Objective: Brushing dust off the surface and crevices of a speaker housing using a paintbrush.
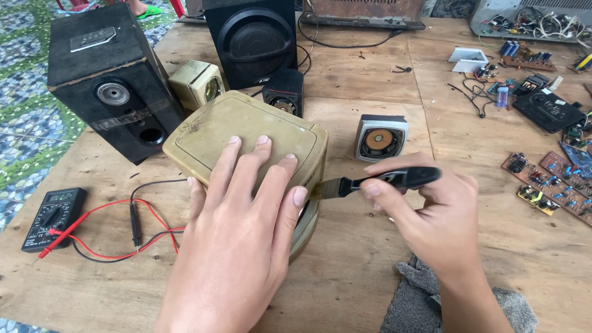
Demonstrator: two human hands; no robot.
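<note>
The left hand (246, 203) lay flat, fingers spread, on the beige speaker (246, 132) at the counter's (370, 259) centre, steadying it. The right hand (431, 209) gripped a black-handled brush (382, 180), bristles against the speaker's right edge.

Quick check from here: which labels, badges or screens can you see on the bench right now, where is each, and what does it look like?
Multimeter screen: far left on the table, small grey rectangle atop a black meter with red and black leads.
Metal plate: on top of the big black speaker at rear left, silver rectangle.
Small badge: low on the front of the black speaker at rear centre, pale mark.
The beige speaker under the left hand shows no label.
</note>
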